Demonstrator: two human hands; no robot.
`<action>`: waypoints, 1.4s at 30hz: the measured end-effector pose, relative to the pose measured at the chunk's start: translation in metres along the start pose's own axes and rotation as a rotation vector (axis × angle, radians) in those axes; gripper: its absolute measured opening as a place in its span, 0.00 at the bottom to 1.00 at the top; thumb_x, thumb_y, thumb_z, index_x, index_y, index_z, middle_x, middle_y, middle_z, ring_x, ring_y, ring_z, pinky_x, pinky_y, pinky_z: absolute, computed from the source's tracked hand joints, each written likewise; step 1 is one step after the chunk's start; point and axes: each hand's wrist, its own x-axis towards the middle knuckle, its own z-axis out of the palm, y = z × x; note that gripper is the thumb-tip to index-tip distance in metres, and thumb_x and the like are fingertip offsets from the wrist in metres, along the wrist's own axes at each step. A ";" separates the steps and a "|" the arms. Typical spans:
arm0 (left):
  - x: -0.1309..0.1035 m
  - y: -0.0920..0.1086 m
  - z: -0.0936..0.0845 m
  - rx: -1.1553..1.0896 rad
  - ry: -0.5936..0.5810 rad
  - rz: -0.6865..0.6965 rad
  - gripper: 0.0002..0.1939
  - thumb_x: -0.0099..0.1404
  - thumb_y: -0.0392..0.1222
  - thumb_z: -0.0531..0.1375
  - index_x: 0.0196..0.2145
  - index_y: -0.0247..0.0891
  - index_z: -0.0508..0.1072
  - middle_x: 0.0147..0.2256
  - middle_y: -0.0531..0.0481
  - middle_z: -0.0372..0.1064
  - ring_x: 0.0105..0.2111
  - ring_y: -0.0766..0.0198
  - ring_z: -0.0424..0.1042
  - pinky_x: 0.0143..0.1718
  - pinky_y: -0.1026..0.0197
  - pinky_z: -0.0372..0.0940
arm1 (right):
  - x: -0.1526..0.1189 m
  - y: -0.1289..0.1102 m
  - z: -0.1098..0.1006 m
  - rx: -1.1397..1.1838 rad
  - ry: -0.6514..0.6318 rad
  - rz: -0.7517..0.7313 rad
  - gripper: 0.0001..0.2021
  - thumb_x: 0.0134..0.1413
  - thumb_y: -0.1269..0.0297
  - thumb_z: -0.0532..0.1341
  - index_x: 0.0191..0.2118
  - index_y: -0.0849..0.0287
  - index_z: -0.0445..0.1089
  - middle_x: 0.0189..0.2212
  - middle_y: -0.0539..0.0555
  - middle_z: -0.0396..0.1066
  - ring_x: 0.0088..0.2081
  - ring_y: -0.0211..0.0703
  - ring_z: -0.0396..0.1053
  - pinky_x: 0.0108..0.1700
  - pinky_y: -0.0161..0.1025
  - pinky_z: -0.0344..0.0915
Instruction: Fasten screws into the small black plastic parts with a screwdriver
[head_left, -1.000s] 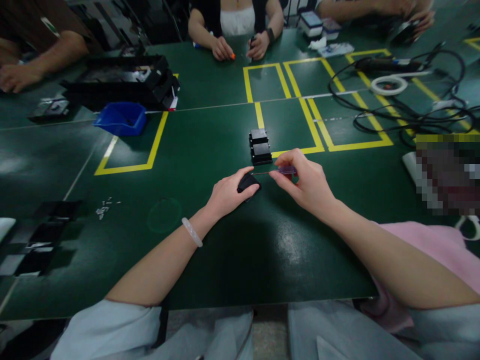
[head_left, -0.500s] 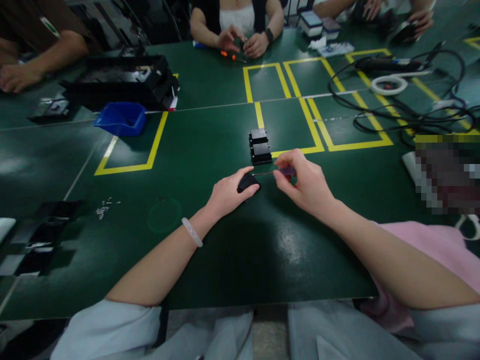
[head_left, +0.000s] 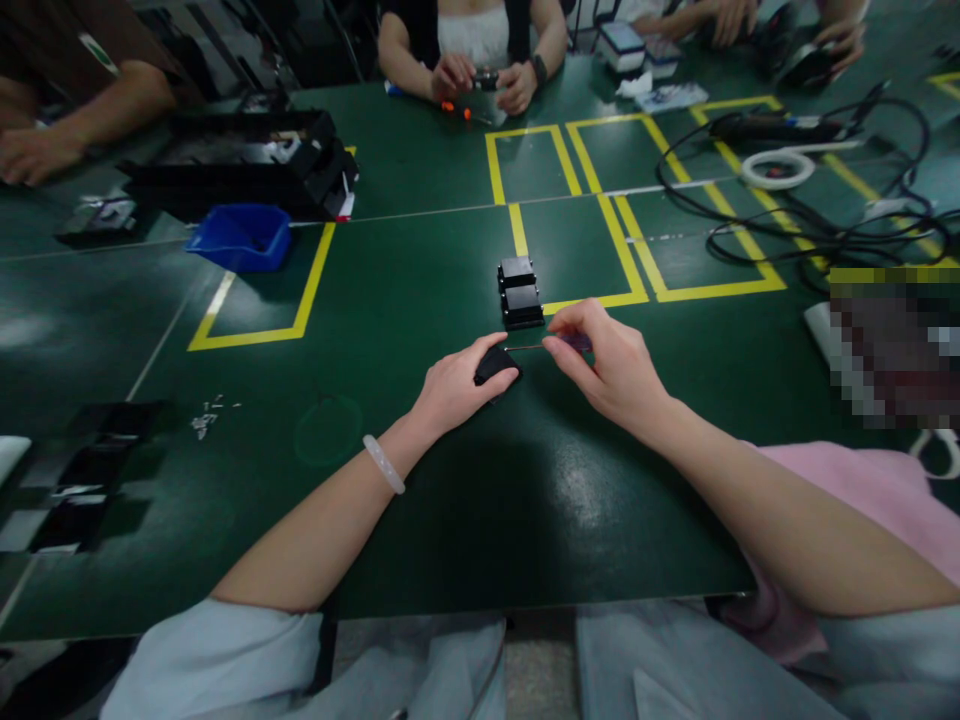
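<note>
My left hand (head_left: 459,385) is closed around a small black block-shaped part (head_left: 496,369), pressing it against the green table. Held in my right hand (head_left: 609,350) is a screwdriver (head_left: 576,342) with a purplish handle. Its thin shaft points left, and the tip meets the right side of the black part near my left fingertips; the screw itself is too small to make out. Just beyond my hands stand two similar black blocks (head_left: 520,292) in a row, with small screws sticking out at their sides.
Loose screws (head_left: 206,415) lie on the left, beside a stack of dark flat pieces (head_left: 90,470). Farther back are a blue bin (head_left: 244,238) and a black tray (head_left: 232,170). Black cables (head_left: 787,235) coil at the right. Co-workers' hands (head_left: 484,85) work across the table.
My right fingers have shifted slightly on the screwdriver handle, while the black part stays put under my left hand. Across the table, a co-worker's hands have moved apart around a small dark item.
</note>
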 end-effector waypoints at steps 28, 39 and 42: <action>0.000 0.000 -0.001 0.000 -0.005 -0.001 0.33 0.69 0.61 0.53 0.66 0.44 0.62 0.52 0.44 0.74 0.49 0.48 0.75 0.49 0.50 0.67 | -0.001 0.002 0.002 0.042 0.039 0.019 0.08 0.60 0.66 0.58 0.45 0.55 0.62 0.32 0.50 0.71 0.31 0.41 0.71 0.36 0.39 0.66; 0.001 0.000 0.000 0.002 -0.001 -0.003 0.32 0.69 0.60 0.53 0.66 0.43 0.63 0.52 0.43 0.75 0.49 0.48 0.75 0.49 0.50 0.66 | 0.000 0.003 0.004 0.042 0.076 -0.013 0.09 0.60 0.66 0.58 0.46 0.54 0.62 0.30 0.48 0.69 0.30 0.40 0.70 0.35 0.38 0.65; 0.000 -0.001 0.001 0.000 0.004 0.003 0.32 0.69 0.61 0.53 0.66 0.44 0.63 0.52 0.44 0.75 0.48 0.49 0.75 0.49 0.51 0.67 | -0.001 0.003 0.004 0.051 0.081 -0.024 0.12 0.58 0.69 0.58 0.47 0.54 0.61 0.30 0.48 0.69 0.30 0.40 0.70 0.35 0.39 0.65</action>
